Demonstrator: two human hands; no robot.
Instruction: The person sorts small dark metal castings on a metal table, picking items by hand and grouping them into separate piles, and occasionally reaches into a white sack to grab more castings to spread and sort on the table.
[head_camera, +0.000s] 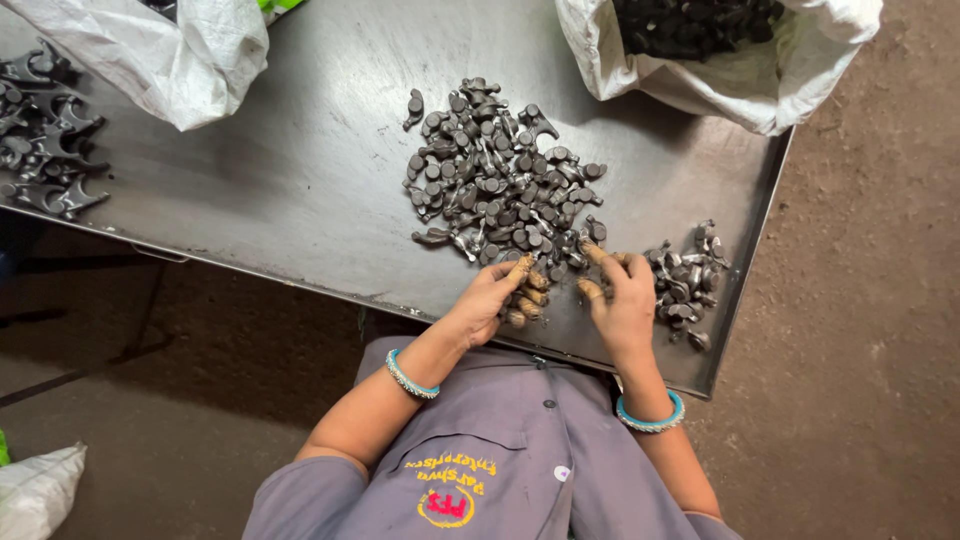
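Sorting at counter (300, 190) near edge: left hand (495, 295) fingers curled, right hand (622, 295) loosely curled, both touching small dark metal parts; big pile (495, 180) ahead, smaller pile (690, 285) just right

My left hand (490, 295) sits near the tabletop's front edge, fingers curled under, index stretched forward. My right hand (625, 300) lies just beside it, palm down, fingertips bent. Both forearms angle inward, a turquoise bangle on each wrist.

Both hands (left hand (492, 297), right hand (622, 300)) at metal parts (495, 185)
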